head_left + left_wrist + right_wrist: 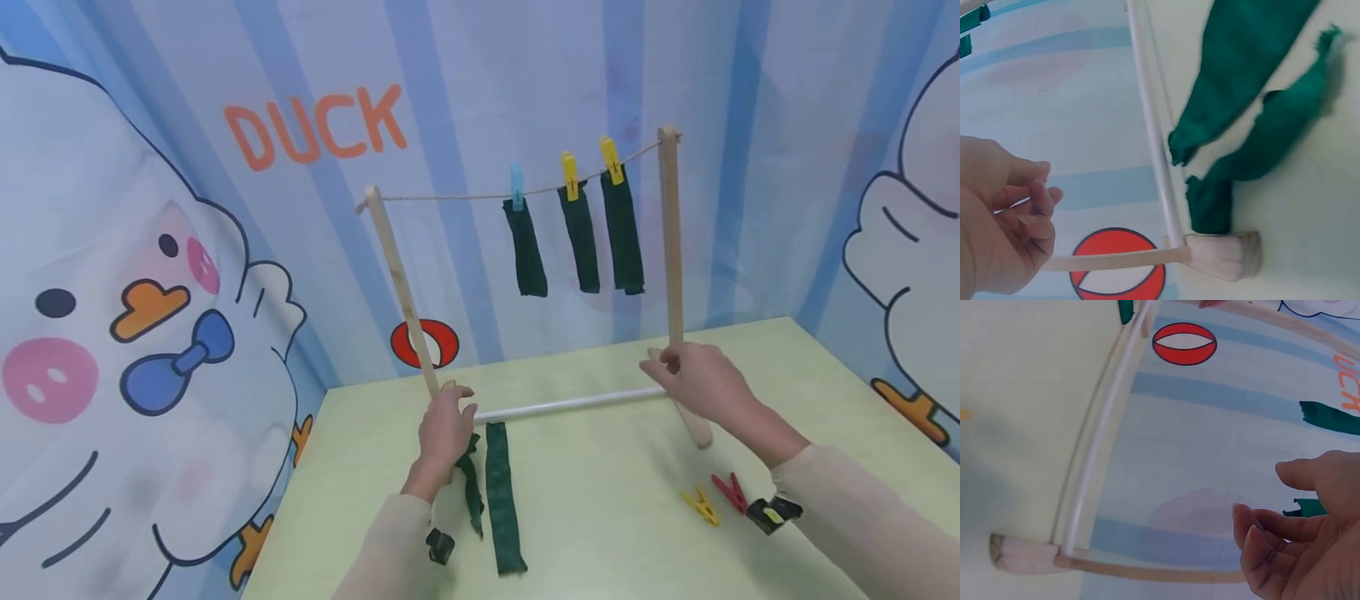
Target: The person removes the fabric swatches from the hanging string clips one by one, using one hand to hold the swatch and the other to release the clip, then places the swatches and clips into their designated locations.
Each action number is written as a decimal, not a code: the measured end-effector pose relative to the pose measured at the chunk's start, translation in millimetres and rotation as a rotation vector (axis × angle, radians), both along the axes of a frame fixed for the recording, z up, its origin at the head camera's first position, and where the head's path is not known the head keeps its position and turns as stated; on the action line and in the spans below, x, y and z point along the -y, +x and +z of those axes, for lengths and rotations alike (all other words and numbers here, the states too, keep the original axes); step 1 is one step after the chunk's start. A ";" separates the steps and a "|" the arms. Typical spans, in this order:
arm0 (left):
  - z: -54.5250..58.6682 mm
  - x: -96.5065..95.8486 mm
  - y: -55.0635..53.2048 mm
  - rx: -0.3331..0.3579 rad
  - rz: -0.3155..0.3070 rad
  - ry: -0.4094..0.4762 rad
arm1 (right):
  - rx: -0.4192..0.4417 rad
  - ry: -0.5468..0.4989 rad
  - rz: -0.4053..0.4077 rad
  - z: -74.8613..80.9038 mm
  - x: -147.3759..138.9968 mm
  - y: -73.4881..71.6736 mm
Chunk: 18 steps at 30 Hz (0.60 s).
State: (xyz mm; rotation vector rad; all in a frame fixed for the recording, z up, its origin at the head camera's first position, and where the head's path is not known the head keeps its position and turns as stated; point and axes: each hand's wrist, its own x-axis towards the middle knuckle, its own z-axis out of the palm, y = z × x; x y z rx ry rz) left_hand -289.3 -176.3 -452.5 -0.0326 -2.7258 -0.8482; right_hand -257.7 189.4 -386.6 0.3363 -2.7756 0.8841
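Observation:
A small wooden drying rack, with a wooden post [672,242] on the right and a wooden post [401,283] on the left, stands on the table. From its string hang three dark green cloth strips [578,240], under one blue clothespin [517,187] and two yellow clothespins [570,177]. My left hand [446,427] is near the left post's foot, its fingers loosely bent with nothing visible in them. Beside the right post's lower end, my right hand [708,379] has thumb and fingers apart in the right wrist view. Contact with the posts cannot be told.
A flat green strip [504,500] and a crumpled green strip [472,492] lie beside the left foot. A yellow clothespin [702,505] and a red clothespin [731,492] lie front right. A white rod [570,405] joins the feet; a printed curtain [487,83] stands behind.

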 end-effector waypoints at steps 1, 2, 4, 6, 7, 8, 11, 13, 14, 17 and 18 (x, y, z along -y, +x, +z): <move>1.6 -1.0 -0.1 -0.015 -0.008 0.009 | -0.009 -0.001 0.001 2.5 3.0 -0.4; 3.3 -1.9 0.0 -0.030 -0.019 0.016 | -0.014 -0.004 0.001 4.8 6.0 -0.6; 6.8 -4.1 0.5 -0.065 -0.047 0.025 | -0.018 -0.020 -0.001 8.8 11.9 -1.3; 12.3 -7.4 2.9 -0.100 -0.079 0.043 | -0.026 -0.038 -0.002 12.3 17.0 -3.4; 15.2 -9.3 3.9 -0.117 -0.093 0.049 | -0.032 -0.046 -0.001 13.8 19.2 -4.8; 17.6 -11.0 4.6 -0.137 -0.107 0.057 | -0.034 -0.060 -0.001 15.3 21.3 -6.2; 24.6 -16.1 5.5 -0.185 -0.143 0.096 | -0.052 -0.087 -0.002 20.4 26.1 -10.7; 27.5 -18.2 3.2 -0.207 -0.165 0.116 | -0.065 -0.104 -0.007 23.9 29.2 -12.8; 28.6 -18.8 1.8 -0.213 -0.179 0.128 | -0.070 -0.112 -0.012 25.8 30.7 -13.7; 33.1 -20.0 -2.9 -0.227 -0.227 0.168 | -0.093 -0.139 -0.014 32.4 34.3 -16.4; 34.7 -20.1 -4.5 -0.227 -0.245 0.184 | -0.101 -0.147 -0.013 34.7 35.1 -17.6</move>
